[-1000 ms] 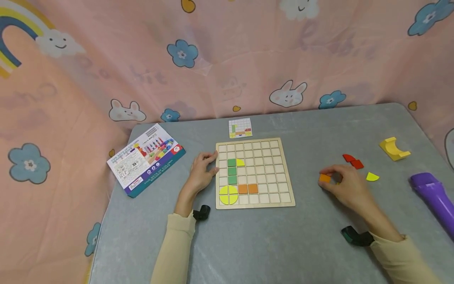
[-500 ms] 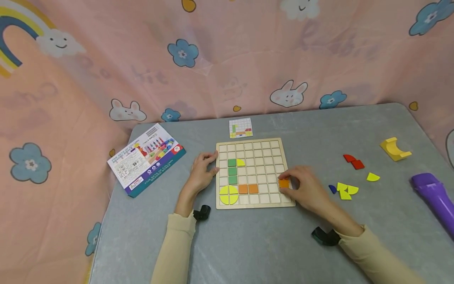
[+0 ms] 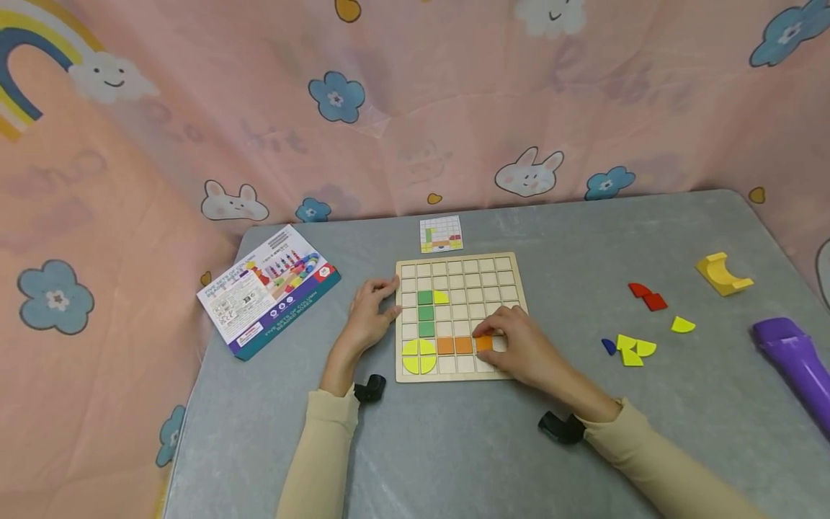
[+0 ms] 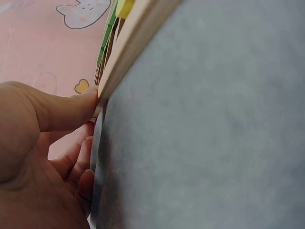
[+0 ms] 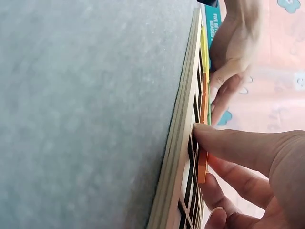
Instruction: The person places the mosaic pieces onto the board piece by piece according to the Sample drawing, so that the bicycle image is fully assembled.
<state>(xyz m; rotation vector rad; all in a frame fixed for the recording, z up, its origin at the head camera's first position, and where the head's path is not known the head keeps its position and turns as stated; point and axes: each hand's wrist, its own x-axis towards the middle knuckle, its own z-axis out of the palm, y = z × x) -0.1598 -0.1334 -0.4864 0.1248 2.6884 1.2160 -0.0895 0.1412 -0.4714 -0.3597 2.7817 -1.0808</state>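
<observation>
In the head view, a wooden grid board point(image 3: 447, 378) lies on the grey table. My right hand point(image 3: 528, 353) pinches an orange square tile point(image 3: 484, 343) over the board, just right of two orange tiles point(image 3: 454, 346) in a row. The right wrist view shows thumb and fingers on either side of the held orange tile point(image 5: 202, 171). My left hand point(image 3: 368, 315) touches the board's left edge with thumb and fingertips. On the board sit green squares point(image 3: 426, 313) in a column, a yellow quarter piece point(image 3: 441, 297) beside the top one, and a yellow circle of quarter pieces point(image 3: 418, 357).
Behind the board lies a pattern card point(image 3: 442, 234). To the right lie yellow quarter pieces point(image 3: 632, 357), a blue piece point(image 3: 608, 347), red pieces point(image 3: 655, 301), a yellow arch block point(image 3: 723, 274) and a purple object point(image 3: 791, 367). A box point(image 3: 268, 292) stands at left.
My right hand has carried the orange tile leftward from the loose pieces, over the board's right side, to beside the orange row. My left hand has stayed at the board's edge.
</observation>
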